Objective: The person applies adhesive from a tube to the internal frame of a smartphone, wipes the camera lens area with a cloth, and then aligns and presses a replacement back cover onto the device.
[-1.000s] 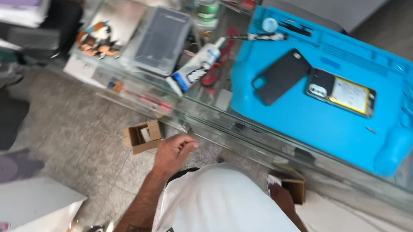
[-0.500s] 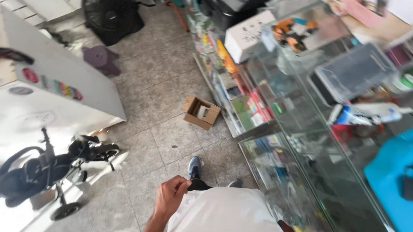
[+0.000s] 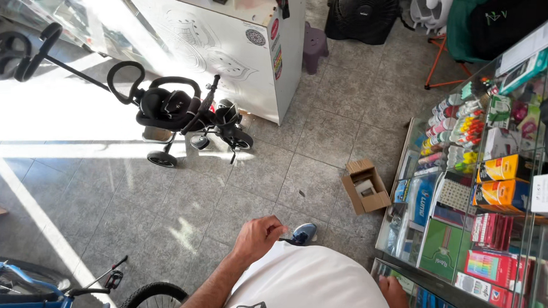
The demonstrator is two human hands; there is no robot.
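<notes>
One head-worn camera looks steeply down past the wearer's chest at the tiled floor (image 3: 323,150), glass counter (image 3: 469,199) alongside right.
</notes>
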